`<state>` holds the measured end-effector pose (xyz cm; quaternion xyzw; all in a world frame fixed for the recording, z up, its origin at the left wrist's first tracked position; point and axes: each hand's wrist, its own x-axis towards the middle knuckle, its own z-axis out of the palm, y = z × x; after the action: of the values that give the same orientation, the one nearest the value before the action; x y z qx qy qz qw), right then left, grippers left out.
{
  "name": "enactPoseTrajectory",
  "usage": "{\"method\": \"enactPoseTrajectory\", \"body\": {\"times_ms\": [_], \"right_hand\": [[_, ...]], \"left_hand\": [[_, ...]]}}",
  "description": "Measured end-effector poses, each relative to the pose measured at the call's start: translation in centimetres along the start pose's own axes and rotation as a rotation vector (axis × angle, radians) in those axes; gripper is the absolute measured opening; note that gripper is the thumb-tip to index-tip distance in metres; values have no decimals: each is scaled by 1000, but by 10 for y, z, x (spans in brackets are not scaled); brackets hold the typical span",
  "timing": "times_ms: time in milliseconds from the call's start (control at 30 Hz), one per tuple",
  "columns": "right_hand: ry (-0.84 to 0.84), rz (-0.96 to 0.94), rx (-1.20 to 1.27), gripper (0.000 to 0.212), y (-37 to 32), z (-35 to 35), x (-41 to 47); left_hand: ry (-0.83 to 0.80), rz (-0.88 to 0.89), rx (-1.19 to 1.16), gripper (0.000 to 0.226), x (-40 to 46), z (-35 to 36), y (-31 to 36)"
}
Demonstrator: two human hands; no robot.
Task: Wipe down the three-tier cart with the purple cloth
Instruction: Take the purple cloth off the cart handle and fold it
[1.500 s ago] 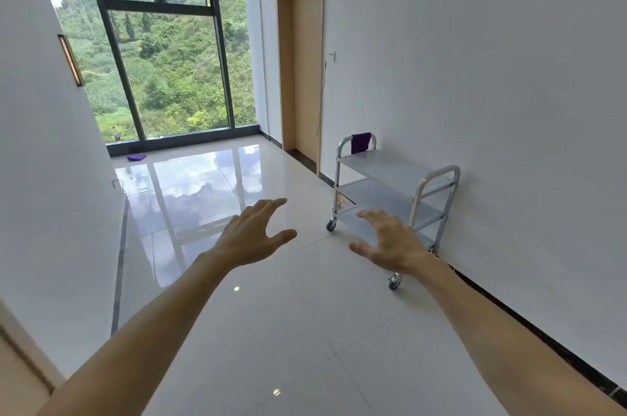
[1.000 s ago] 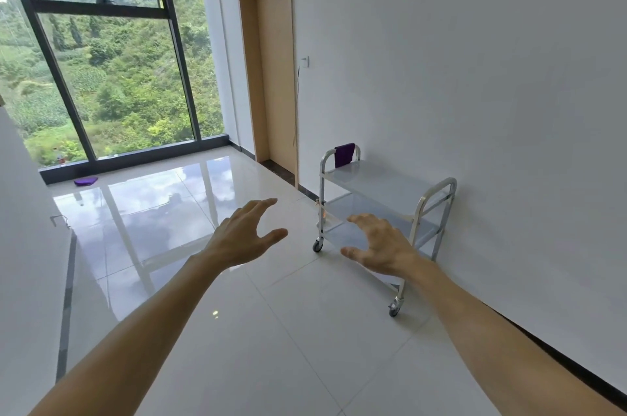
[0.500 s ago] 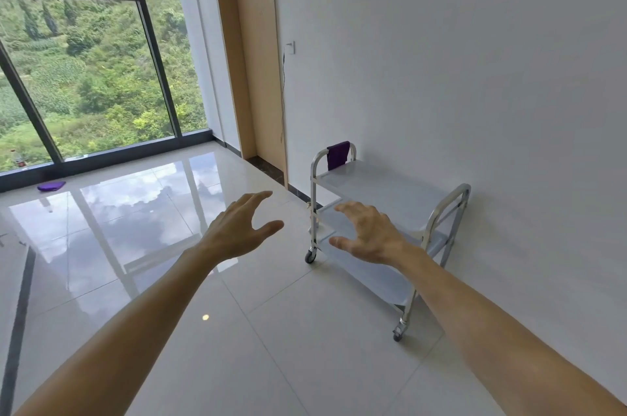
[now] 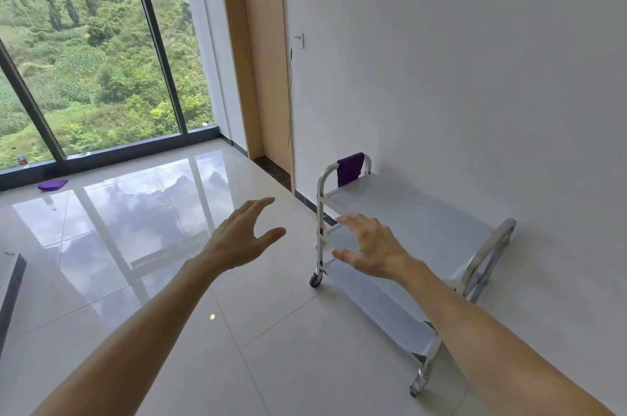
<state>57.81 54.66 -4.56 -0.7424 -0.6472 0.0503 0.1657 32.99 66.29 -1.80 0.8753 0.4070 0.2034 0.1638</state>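
Note:
A steel three-tier cart (image 4: 424,212) on small wheels stands against the white wall at the right. A purple cloth (image 4: 350,168) hangs over the curved handle at its far end. My right hand (image 4: 368,247) is stretched out in front of the cart's near-left post, fingers spread, holding nothing. My left hand (image 4: 242,237) hovers over the floor to the left of the cart, also open and empty. Neither hand touches the cart or the cloth. My right forearm hides part of the lower shelves.
Glossy white floor tiles (image 4: 163,330) spread out to the left and front. A tall window (image 4: 91,52) fills the far wall, with a purple object (image 4: 52,184) on the floor below it. A wooden door recess (image 4: 261,59) lies beyond the cart.
The view has come closer to the cart and swung right; the cart looks larger. Both hands stay outstretched and open, the right one now level with the cart's near post.

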Motion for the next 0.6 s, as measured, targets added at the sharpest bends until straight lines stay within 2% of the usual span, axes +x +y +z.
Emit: {"method": "enactPoseTrajectory", "body": {"times_ms": [300, 600], "right_hand": [[-20, 41, -3, 65, 50, 27, 138], [-40, 179, 16, 64, 93, 44, 273]], "left_hand": [[-30, 45, -34, 71, 135, 41, -51], [-129, 137, -98, 67, 306, 74, -101]]}}
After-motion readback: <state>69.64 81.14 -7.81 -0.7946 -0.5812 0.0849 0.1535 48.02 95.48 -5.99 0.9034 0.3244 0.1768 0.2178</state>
